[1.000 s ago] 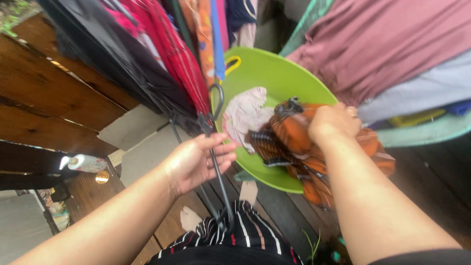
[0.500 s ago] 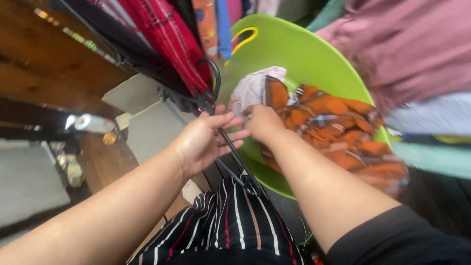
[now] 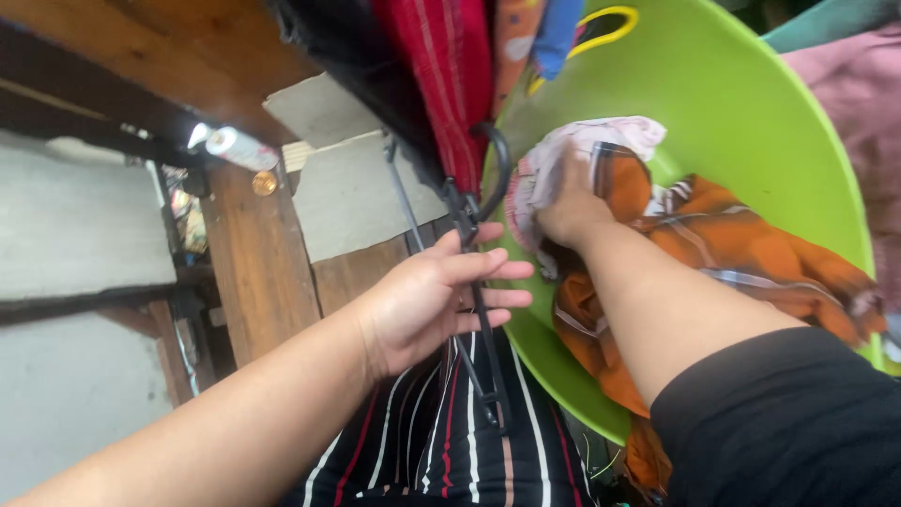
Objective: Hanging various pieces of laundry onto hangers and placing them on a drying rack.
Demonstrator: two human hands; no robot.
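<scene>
My left hand (image 3: 436, 296) holds a black clothes hanger (image 3: 481, 272) by its neck, fingers loosely curled round the wire, the hook up by the hanging clothes. My right hand (image 3: 571, 202) reaches into a lime-green tub (image 3: 751, 113) and grips an orange plaid garment (image 3: 741, 249) where it lies against a pale pink cloth (image 3: 587, 141). The orange garment spills over the tub's near rim. The right fingers are buried in the fabric.
Red, black and orange clothes (image 3: 441, 66) hang above the hanger. A striped black garment (image 3: 441, 441) covers my lap. A wooden post (image 3: 258, 263) and a white tube (image 3: 239, 148) stand on the left. Mauve fabric (image 3: 859, 94) hangs at right.
The view has swung left and closer. My right hand has moved from the tub's right side to its left, deeper into the orange garment by the pink cloth. The left hand keeps the hanger.
</scene>
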